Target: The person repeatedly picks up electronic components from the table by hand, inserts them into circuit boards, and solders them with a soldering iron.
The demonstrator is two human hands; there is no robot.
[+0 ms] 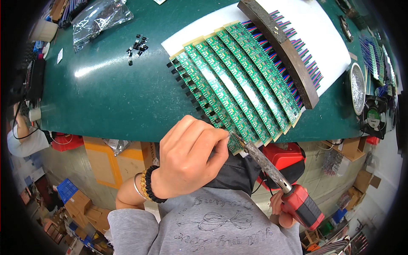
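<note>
Several green circuit board strips (pixel 238 80) lie overlapped in a fan. Along the left edge of the nearest strip stands a row of small black components (pixel 193 91). My left hand (pixel 187 157) is closed in a pinch at the near end of that strip; what its fingertips hold is hidden. My right hand (pixel 278 210) grips a soldering iron (pixel 304 208) by its red and black handle. The iron's tip points at the near end of the strip, close beside my left fingertips; whether it touches the board I cannot tell.
A dark metal bar (pixel 282 49) lies across the coloured wires (pixel 314 70) of the boards, on a white foam sheet (pixel 331 46). Loose black components (pixel 138 46) and a plastic bag (pixel 102 21) lie on the green table (pixel 106 97). A round metal dish (pixel 357 89) and fan (pixel 375 117) stand right.
</note>
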